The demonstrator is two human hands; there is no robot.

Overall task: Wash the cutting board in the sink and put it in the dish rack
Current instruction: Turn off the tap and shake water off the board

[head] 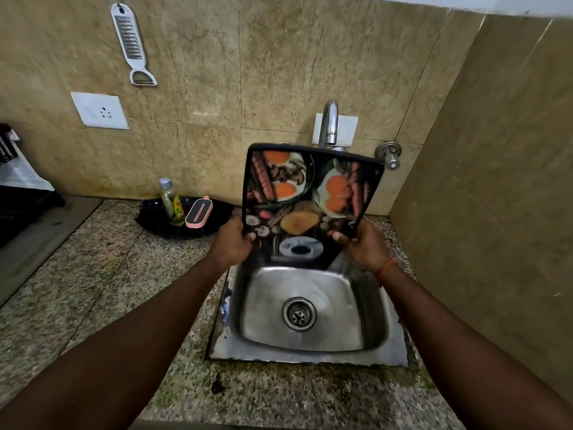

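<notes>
Over the sink [341, 293], at its back half: cutting board [310, 193] held up in the air, nearly upright, printed face (eggs, sausages, mushrooms) toward the camera. Top edge just under the spout of the tap [330, 122]; lower edge above the rear of the basin, apart from the steel.

Left hand [231, 243]: clamped on the board's lower left edge, thumb on the printed face, other fingers behind and hidden.

Right hand [364, 246]: clamped on the lower right edge the same way, thumb on the front, rest out of sight behind. Orange thread [386, 268] round that wrist.

Drain [299, 314] uncovered in the middle of the basin.

Left of the sink on the speckled counter [108, 274]: black tray [155, 218] against the wall, holding a small bottle [172, 201] and a pink scrubber [199, 215], the two just beside each other.

Far left edge: dark dish rack [18, 206], partly cut off, well apart from the board.

Wall: grater-peeler [130, 45] hanging high, white socket [99, 110] below it, metal valve knob [389, 155] right of the tap, near the board's top right corner.
</notes>
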